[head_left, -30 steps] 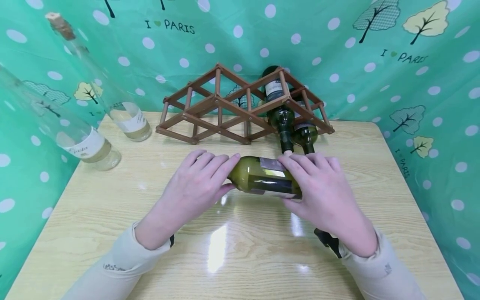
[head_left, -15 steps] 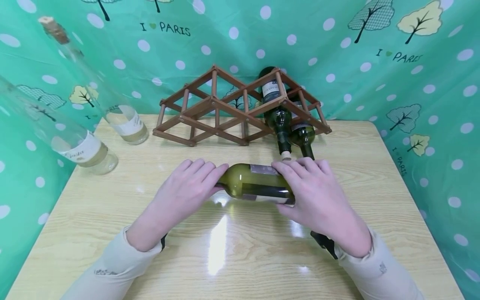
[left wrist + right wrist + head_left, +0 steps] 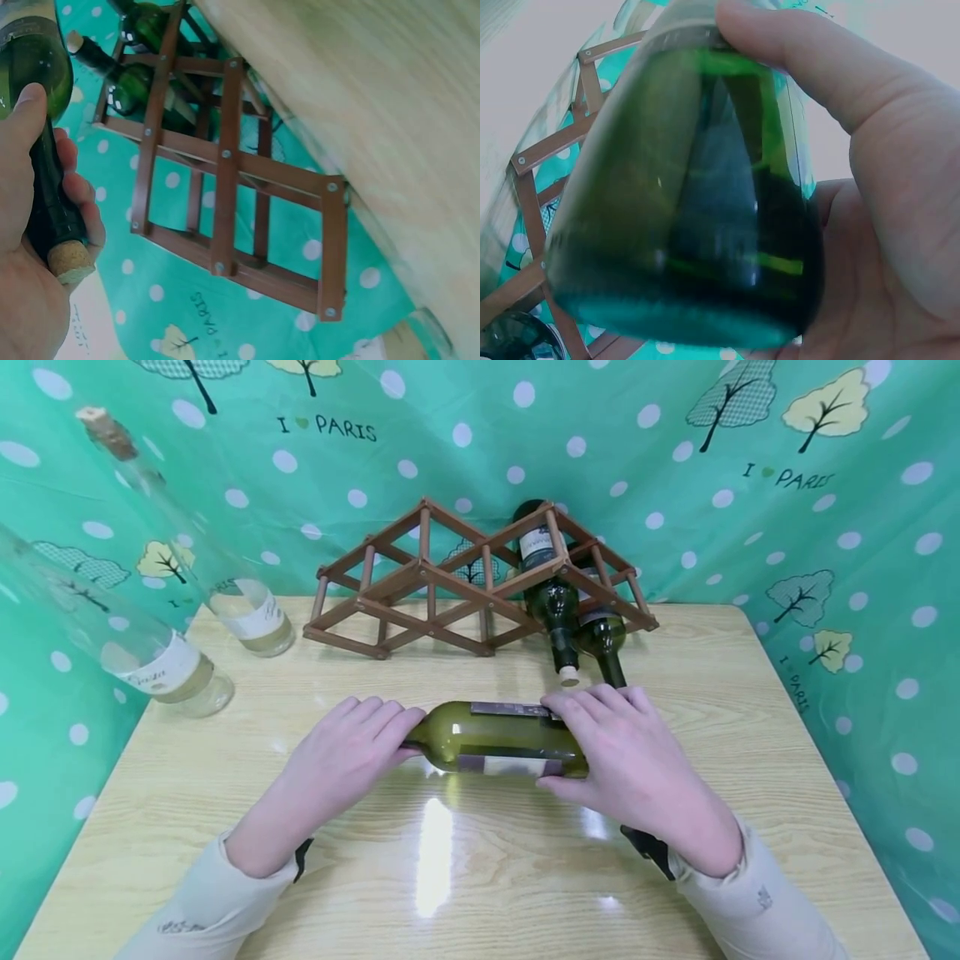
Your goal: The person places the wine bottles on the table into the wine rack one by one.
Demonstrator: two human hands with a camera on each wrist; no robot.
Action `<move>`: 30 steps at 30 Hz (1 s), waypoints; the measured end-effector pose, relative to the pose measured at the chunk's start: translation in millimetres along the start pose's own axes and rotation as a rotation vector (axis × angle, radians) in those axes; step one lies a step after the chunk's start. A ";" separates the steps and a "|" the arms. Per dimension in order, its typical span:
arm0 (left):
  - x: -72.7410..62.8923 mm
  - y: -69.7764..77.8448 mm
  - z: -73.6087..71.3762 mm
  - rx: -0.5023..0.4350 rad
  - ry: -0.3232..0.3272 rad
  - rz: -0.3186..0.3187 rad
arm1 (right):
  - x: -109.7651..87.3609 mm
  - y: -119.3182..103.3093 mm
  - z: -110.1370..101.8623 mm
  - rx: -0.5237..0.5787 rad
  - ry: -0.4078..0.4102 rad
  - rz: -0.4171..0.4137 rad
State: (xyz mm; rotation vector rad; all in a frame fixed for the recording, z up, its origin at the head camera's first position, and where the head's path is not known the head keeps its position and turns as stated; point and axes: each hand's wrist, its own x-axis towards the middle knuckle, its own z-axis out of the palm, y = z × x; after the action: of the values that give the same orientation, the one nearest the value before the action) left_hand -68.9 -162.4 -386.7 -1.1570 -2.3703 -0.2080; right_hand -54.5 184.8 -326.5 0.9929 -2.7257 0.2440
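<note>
A green wine bottle [image 3: 498,739] is held sideways over the table, its neck to the left. My left hand [image 3: 348,747] grips the neck, and the bottle's cork [image 3: 71,261] shows below the palm in the left wrist view. My right hand [image 3: 618,752] holds the base end, fingers over the top and thumb on the near side. In the right wrist view the bottle's base [image 3: 682,292] fills much of the picture. Behind the hands stands a brown wooden wine rack [image 3: 424,570]. Two dark bottles, one [image 3: 555,603] higher and one [image 3: 602,631] lower, lie in its right part.
Two clear corked-style tall bottles, one nearer [image 3: 168,670] and one farther [image 3: 258,618], stand at the table's left, with pale labels. A dotted green cloth [image 3: 360,468] hangs behind the wood-grain table [image 3: 510,877]. Necks of the racked bottles point toward the right hand.
Both hands and the bottle have shifted left and slightly nearer. My left hand has moved farther from the right one, so more of the bottle shows between them.
</note>
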 end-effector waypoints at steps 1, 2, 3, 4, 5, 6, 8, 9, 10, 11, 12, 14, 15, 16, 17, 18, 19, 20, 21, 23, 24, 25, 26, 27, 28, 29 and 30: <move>-2.5 -0.7 -0.1 -0.008 0.000 -0.007 | -0.2 0.3 -0.3 0.003 0.000 -0.001; -5.0 -1.5 -0.2 -0.014 0.000 -0.015 | -0.3 0.6 -0.8 0.007 0.000 -0.002; -7.4 -2.3 -0.2 -0.021 0.000 -0.021 | -0.3 0.8 -1.1 0.010 -0.001 -0.003; -9.7 -3.0 -0.3 -0.028 0.000 -0.028 | -0.3 1.2 -1.5 0.013 -0.002 -0.004; -11.9 -3.5 -0.2 -0.033 -0.001 -0.035 | -0.1 1.5 -1.7 0.017 -0.003 -0.006; -13.9 -3.9 -0.3 -0.038 -0.002 -0.040 | 0.0 1.8 -2.0 0.020 -0.005 -0.007; -17.5 -5.0 -0.5 -0.046 -0.002 -0.051 | 0.3 2.6 -2.5 0.028 -0.008 -0.009; -19.1 -5.4 -0.8 -0.051 -0.004 -0.056 | 0.4 3.1 -2.6 0.031 -0.010 -0.009; -20.6 -5.9 -1.0 -0.055 -0.006 -0.061 | 0.4 3.5 -2.9 0.035 -0.012 -0.008; -22.2 -6.4 -1.3 -0.061 -0.010 -0.066 | 0.3 3.9 -3.1 0.039 -0.016 -0.006; -23.5 -6.9 -1.6 -0.067 -0.015 -0.072 | 0.1 4.4 -3.5 0.040 -0.019 -0.002; -26.3 -8.0 -2.5 -0.077 -0.023 -0.086 | -0.2 5.3 -3.7 0.043 -0.027 0.007; -27.9 -8.6 -2.8 -0.082 -0.027 -0.092 | -0.4 5.8 -3.9 0.045 -0.030 0.012; -30.0 -9.2 -2.9 -0.087 -0.028 -0.098 | -0.3 6.1 -3.9 0.047 -0.033 0.016; -32.1 -9.7 -3.2 -0.091 -0.029 -0.105 | -0.3 6.6 -3.8 0.047 -0.034 0.019; -34.4 -10.3 -3.3 -0.095 -0.027 -0.113 | -0.2 7.1 -3.9 0.046 -0.035 0.021; -36.7 -10.9 -3.5 -0.100 -0.025 -0.119 | -0.1 7.7 -4.0 0.047 -0.036 0.023; -39.1 -11.5 -3.6 -0.104 -0.022 -0.127 | 0.0 8.4 -4.2 0.045 -0.035 0.025; -41.5 -12.0 -3.8 -0.110 -0.017 -0.134 | 0.1 9.0 -4.6 0.045 -0.034 0.027; -46.0 -13.2 -4.1 -0.118 -0.011 -0.149 | 0.1 10.4 -5.5 0.042 -0.030 0.031; -48.1 -13.7 -4.3 -0.121 -0.008 -0.157 | 0.1 11.2 -6.3 0.037 -0.029 0.032; -49.9 -14.0 -4.6 -0.124 -0.003 -0.164 | -0.1 12.0 -7.1 0.036 -0.026 0.035; -51.4 -14.1 -5.0 -0.125 0.004 -0.171 | -0.4 12.8 -7.8 0.034 -0.023 0.037; -53.0 -14.5 -5.2 -0.126 0.007 -0.178 | -0.6 13.6 -8.6 0.033 -0.019 0.038; -54.6 -15.0 -5.2 -0.126 0.010 -0.185 | -0.8 14.2 -9.6 0.032 -0.017 0.039; -56.2 -15.5 -5.2 -0.127 0.012 -0.193 | -1.1 14.7 -10.7 0.030 -0.015 0.040; -57.6 -16.0 -5.1 -0.128 0.013 -0.202 | -1.3 15.3 -11.7 0.028 -0.015 0.044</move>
State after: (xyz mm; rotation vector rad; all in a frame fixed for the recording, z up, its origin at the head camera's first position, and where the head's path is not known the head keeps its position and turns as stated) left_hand -49.4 -214.5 -409.4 -0.9670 -2.4919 -0.4403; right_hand -61.6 199.9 -316.8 0.9468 -2.7667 0.2844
